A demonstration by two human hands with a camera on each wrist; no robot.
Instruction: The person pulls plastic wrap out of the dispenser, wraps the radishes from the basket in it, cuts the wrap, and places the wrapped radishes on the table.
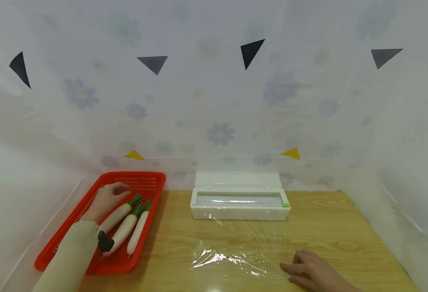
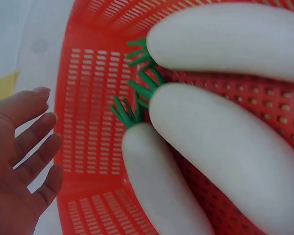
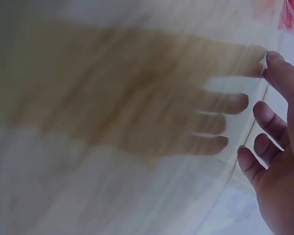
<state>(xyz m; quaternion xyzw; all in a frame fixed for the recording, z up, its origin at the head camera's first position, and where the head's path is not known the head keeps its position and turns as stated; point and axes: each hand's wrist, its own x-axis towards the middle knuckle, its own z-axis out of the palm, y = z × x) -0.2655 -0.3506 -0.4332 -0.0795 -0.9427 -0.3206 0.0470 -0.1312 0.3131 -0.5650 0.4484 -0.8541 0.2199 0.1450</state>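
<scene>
My left hand [image 1: 106, 199] is over the red plastic basket [image 1: 129, 265], loosely bent fingers holding nothing. In the left wrist view, the fingers of that hand [image 2: 39, 132] are spread apart near the basket's end wall. Three white radishes with green stalks lie in the basket: a left one [image 1: 117, 217], a middle one [image 1: 124, 233] and a right one [image 1: 138, 233]. My right hand [image 1: 310, 269] is low on the table, thumb and index finger pinching the right edge of clear plastic wrap [image 1: 219, 257]; its other fingers are loosely bent in the right wrist view.
A white wrap dispenser [image 1: 239, 213] with its lid raised stands at the back of the wooden table [image 1: 323, 219]. The roll [image 1: 239, 200] lies inside, with a green slider [image 1: 285, 205] at its right end. Patterned curtains [image 1: 221, 113] hang behind and at both sides.
</scene>
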